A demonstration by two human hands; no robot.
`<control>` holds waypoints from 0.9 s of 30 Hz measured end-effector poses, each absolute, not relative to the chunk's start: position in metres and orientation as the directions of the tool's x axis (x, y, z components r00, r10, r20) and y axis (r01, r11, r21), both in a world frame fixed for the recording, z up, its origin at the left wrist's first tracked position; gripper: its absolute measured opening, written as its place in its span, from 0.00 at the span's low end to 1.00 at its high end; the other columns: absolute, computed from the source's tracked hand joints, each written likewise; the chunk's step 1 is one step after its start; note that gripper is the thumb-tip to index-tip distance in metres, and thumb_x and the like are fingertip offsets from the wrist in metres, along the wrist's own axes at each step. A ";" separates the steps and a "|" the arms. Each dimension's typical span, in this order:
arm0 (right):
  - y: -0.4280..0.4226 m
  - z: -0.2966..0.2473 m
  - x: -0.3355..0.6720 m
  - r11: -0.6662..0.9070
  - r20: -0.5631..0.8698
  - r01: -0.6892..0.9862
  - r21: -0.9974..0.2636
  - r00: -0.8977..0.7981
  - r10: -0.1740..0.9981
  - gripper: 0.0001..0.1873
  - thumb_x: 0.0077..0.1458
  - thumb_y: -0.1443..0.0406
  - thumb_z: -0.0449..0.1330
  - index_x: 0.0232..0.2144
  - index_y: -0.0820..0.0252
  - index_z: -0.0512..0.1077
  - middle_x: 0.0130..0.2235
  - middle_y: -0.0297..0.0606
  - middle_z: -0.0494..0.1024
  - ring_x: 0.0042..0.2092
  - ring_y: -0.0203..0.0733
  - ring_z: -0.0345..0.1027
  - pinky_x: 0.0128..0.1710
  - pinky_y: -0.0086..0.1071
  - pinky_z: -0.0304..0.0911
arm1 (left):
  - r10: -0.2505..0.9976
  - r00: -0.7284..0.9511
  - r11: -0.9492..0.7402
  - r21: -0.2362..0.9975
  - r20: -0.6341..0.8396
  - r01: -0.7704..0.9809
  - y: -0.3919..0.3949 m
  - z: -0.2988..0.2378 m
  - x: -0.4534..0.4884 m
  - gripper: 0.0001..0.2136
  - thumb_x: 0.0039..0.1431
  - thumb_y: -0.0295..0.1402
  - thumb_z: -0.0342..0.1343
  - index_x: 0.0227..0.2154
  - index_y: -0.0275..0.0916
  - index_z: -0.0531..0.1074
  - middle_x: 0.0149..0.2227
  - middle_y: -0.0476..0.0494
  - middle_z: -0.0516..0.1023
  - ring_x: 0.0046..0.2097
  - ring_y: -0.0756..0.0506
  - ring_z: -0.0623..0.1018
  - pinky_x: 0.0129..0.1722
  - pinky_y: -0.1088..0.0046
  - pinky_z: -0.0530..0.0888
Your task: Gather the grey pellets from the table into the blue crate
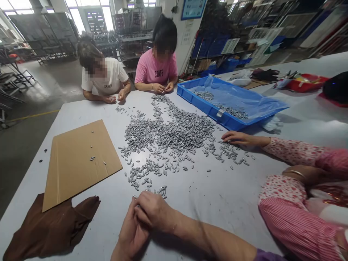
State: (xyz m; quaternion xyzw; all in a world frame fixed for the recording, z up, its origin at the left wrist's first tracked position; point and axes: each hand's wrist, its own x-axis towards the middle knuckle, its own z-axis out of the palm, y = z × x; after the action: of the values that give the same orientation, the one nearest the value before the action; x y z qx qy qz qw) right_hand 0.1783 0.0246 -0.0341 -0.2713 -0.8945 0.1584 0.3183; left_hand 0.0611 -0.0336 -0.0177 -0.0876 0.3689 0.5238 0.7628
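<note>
Close together at the near edge of the table are my left hand (132, 230) and my right hand (156, 210). The left is curled, palm up, with a small grey spindle-shaped piece (134, 197) showing at its fingertips. Over it bends the right hand, its fingers closed against the left; whatever it pinches is hidden. Just beyond my knuckles lie a few loose grey pieces (162, 191). Farther out spreads a big heap of the same shiny grey pieces (174, 134) across the white table (217, 217).
On the left, a cardboard sheet (78, 163) with a few pieces overlaps a brown cloth (54, 228). A blue tray (187, 95) lined with plastic holds more pieces. Two people sit opposite; at right, a co-worker's hand (241, 138) rests by the heap.
</note>
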 end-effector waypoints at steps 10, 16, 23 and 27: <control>0.005 -0.024 0.159 0.859 0.506 0.302 -0.413 -0.708 0.492 0.06 0.58 0.67 0.52 0.31 0.59 0.68 0.32 0.41 0.75 0.35 0.44 0.63 0.37 0.38 0.59 | 0.787 -0.059 0.388 0.567 -0.614 -0.727 -0.039 -0.028 0.064 0.09 0.53 0.31 0.59 0.39 0.44 0.77 0.31 0.41 0.80 0.40 0.37 0.82 0.32 0.64 0.81; 0.000 -0.015 0.169 0.758 0.534 0.265 -0.596 -0.574 0.621 0.08 0.64 0.68 0.53 0.43 0.57 0.71 0.41 0.40 0.79 0.42 0.43 0.69 0.46 0.41 0.60 | 0.731 0.025 0.261 0.246 -0.682 -0.933 -0.041 -0.028 0.058 0.06 0.60 0.26 0.53 0.34 0.38 0.76 0.34 0.44 0.81 0.38 0.49 0.81 0.42 0.76 0.79; 0.042 -0.023 0.196 0.606 0.432 0.414 -0.679 -0.443 0.786 0.11 0.67 0.69 0.51 0.46 0.57 0.72 0.45 0.44 0.78 0.49 0.46 0.70 0.51 0.40 0.66 | 0.700 0.101 0.206 0.065 -0.706 -0.976 -0.038 -0.013 0.052 0.09 0.65 0.29 0.53 0.36 0.33 0.78 0.38 0.36 0.82 0.38 0.44 0.81 0.36 0.69 0.79; 0.077 -0.028 0.191 0.572 0.261 0.641 -0.512 -0.518 0.815 0.10 0.67 0.66 0.53 0.40 0.57 0.75 0.43 0.43 0.77 0.46 0.47 0.67 0.46 0.38 0.66 | 0.694 0.085 0.175 0.052 -0.715 -0.983 -0.039 -0.010 0.048 0.12 0.67 0.31 0.51 0.35 0.32 0.79 0.38 0.35 0.81 0.37 0.44 0.80 0.32 0.70 0.78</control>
State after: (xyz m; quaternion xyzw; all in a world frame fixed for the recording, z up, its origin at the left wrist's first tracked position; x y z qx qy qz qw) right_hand 0.1910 0.0773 -0.0278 -0.4269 -0.8526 0.1789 0.2426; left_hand 0.0482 -0.0390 -0.0096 -0.2310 0.3132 0.5994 0.6995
